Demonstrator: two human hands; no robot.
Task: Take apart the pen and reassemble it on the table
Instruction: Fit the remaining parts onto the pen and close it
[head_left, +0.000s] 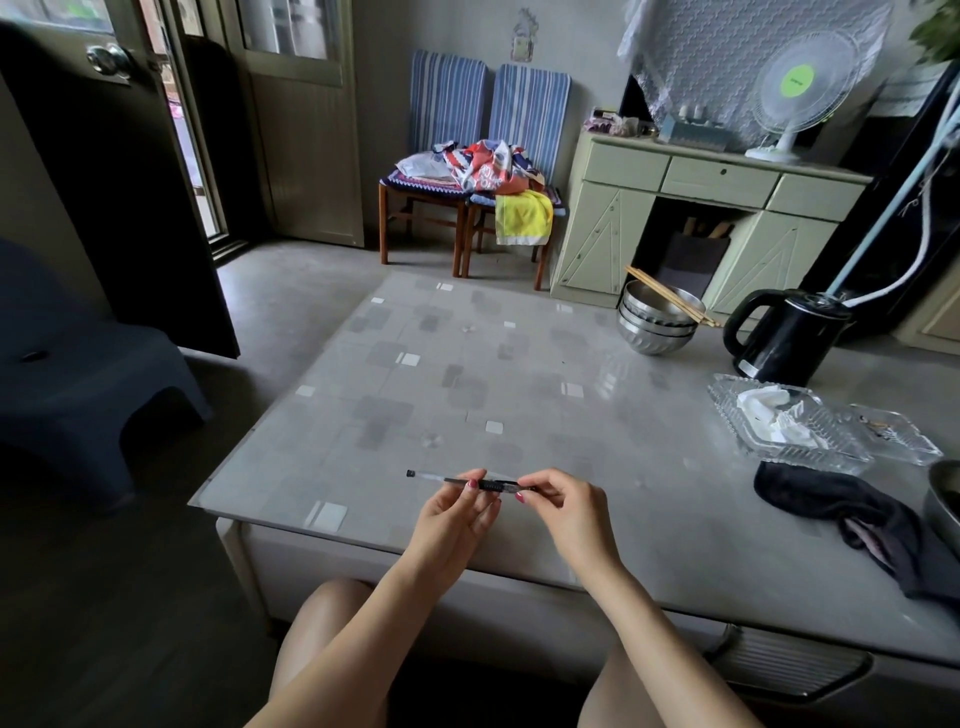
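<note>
Clear-barrelled pen (470, 481), horizontal, seemingly assembled

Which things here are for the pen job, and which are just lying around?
For the job: pen, left hand, right hand, table.

Just lying around: kettle, bowls, chopsticks, glass dishes, black cloth.

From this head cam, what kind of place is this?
Likely a lived-in home room: a low table with stacked metal bowls and a black kettle, chairs piled with laundry, a desk fan on a cabinet.
</note>
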